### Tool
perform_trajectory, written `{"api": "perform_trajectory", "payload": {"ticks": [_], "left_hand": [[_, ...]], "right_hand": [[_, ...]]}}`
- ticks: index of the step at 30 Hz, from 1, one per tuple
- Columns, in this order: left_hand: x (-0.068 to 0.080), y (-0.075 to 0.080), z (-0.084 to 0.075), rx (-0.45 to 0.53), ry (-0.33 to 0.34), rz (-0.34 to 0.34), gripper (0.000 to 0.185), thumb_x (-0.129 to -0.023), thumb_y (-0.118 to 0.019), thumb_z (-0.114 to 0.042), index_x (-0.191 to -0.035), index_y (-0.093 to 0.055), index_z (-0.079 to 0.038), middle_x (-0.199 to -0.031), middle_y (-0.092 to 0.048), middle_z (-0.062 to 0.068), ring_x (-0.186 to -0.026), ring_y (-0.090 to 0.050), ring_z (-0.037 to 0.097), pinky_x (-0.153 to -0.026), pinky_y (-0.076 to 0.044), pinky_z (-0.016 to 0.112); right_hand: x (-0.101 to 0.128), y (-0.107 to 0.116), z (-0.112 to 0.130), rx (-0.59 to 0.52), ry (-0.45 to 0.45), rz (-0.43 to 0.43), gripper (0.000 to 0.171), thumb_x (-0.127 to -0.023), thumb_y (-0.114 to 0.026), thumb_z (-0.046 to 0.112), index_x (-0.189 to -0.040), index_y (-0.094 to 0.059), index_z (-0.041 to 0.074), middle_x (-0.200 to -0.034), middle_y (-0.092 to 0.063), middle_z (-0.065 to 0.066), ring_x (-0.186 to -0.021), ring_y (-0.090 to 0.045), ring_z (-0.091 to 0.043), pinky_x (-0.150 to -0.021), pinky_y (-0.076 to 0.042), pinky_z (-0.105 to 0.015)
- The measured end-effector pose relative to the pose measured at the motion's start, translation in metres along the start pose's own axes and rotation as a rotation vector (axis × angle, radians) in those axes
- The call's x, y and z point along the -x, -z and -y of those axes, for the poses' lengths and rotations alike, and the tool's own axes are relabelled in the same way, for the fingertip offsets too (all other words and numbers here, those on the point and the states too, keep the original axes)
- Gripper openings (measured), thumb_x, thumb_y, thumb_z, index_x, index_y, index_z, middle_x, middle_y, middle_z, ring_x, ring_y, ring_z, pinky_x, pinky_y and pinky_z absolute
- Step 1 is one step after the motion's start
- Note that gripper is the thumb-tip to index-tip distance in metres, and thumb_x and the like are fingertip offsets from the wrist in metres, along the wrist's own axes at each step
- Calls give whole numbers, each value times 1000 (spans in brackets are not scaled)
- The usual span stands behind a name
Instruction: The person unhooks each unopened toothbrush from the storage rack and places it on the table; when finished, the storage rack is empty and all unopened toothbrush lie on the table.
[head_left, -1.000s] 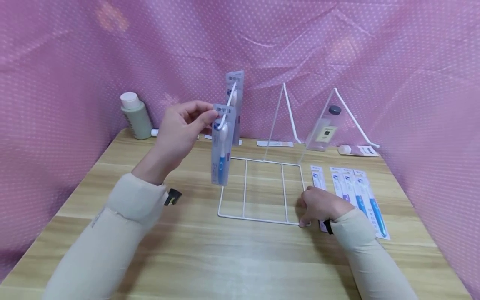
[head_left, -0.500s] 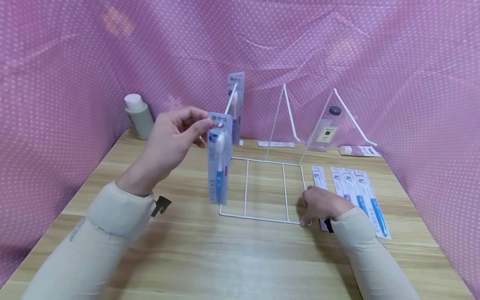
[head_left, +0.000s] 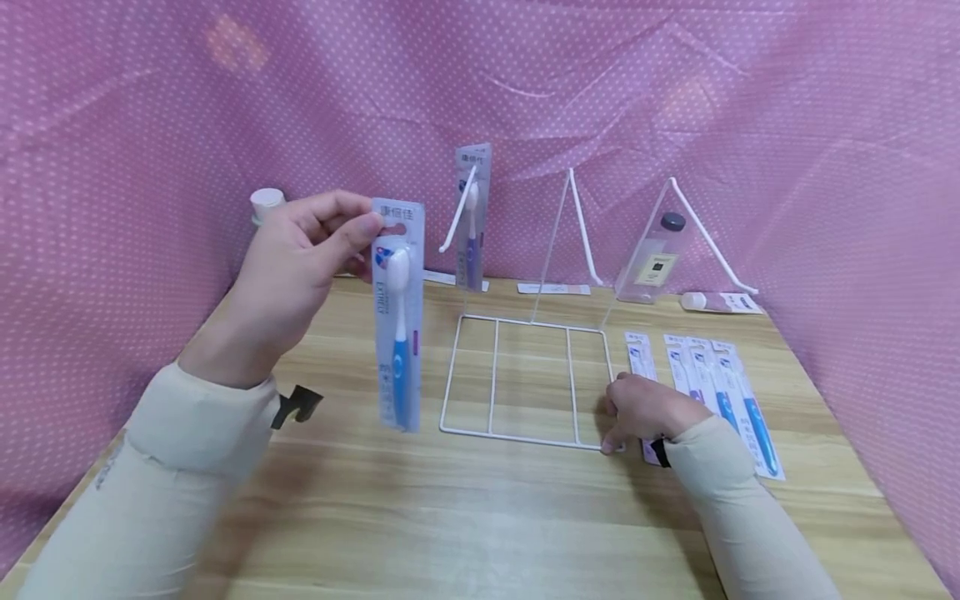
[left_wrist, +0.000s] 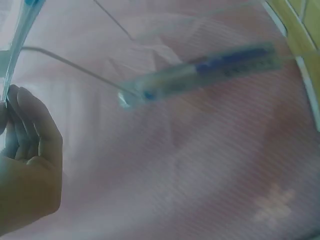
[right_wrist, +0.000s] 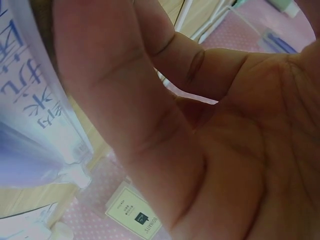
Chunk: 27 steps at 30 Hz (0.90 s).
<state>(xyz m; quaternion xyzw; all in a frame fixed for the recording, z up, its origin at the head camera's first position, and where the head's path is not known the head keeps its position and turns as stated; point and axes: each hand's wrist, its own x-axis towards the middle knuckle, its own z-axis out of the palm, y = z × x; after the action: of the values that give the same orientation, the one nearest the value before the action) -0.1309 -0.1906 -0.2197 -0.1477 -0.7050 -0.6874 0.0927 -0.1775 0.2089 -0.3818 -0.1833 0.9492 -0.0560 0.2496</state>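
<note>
My left hand (head_left: 292, 279) pinches the top corner of a packaged toothbrush (head_left: 400, 333) with a blue handle. The pack hangs upright to the left of the white wire rack (head_left: 510, 437), apart from its left hook. Another packaged toothbrush (head_left: 471, 237), purple-handled, hangs on that hook; the left wrist view shows this pack (left_wrist: 215, 70) too. My right hand (head_left: 651, 408) grips the front right corner of the rack's base, thumb at the corner and fingers curled at the side wire. That grip is partly hidden in the right wrist view, where my palm and fingers (right_wrist: 130, 100) fill the frame.
Several packaged toothbrushes (head_left: 726, 400) lie on the wooden table right of the rack, one partly under my right hand. Behind stand a clear bottle (head_left: 648, 262) with a black cap and a white-capped bottle (head_left: 267, 202), mostly hidden. A tube (head_left: 720, 302) lies at the back right.
My left hand has drawn the blue-handled toothbrush pack forward off the left hook, then to the left. The purple-handled pack stays hanging. My right hand has kept its place on the rack.
</note>
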Motion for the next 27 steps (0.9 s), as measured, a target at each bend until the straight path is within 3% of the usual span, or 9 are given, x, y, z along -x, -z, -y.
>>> {"api": "perform_trajectory", "payload": {"ticks": [3,11,17,22,27], "left_hand": [[-6,9,15,7,67,-11,10,-101,-73,-18,-105,-74,-9,-92,-72,-1,-81,-64,11,-71,-56,23],[-27,25,71,-187,299,-25,27,-108,-62,-26,-122,-67,-4,-96,-69,-10,-87,-63,9,-76,-57,25],[-42,36,110,-226,473,-35,33,-111,-54,-26,-132,-61,-1,-104,-62,-6,-94,-61,9,-81,-57,21],[-51,44,145,-236,546,-39,43,-113,-48,-24,-146,-54,3,-105,-58,-3,-93,-58,8,-82,-56,21],[-55,46,177,-287,582,-58,41,-113,-48,-21,-144,-55,6,-102,-55,0,-88,-55,10,-81,-55,24]], "right_hand": [[1,0,-2,0,-21,11,44,-72,-97,36,-92,-70,8,-97,-62,-6,-84,-57,-23,-79,-51,-40],[4,1,-3,-14,-12,-10,43,-70,-98,34,-91,-70,8,-94,-62,-5,-82,-56,-23,-77,-50,-38],[5,2,-4,-9,-5,-7,41,-71,-98,33,-91,-71,9,-95,-62,-5,-83,-56,-22,-78,-50,-39],[3,1,-4,-13,-12,-1,40,-71,-97,33,-91,-71,10,-95,-61,-5,-83,-55,-22,-78,-49,-38],[1,0,-2,-34,-6,-1,41,-71,-98,33,-93,-72,9,-97,-61,-5,-85,-55,-23,-80,-49,-39]]}}
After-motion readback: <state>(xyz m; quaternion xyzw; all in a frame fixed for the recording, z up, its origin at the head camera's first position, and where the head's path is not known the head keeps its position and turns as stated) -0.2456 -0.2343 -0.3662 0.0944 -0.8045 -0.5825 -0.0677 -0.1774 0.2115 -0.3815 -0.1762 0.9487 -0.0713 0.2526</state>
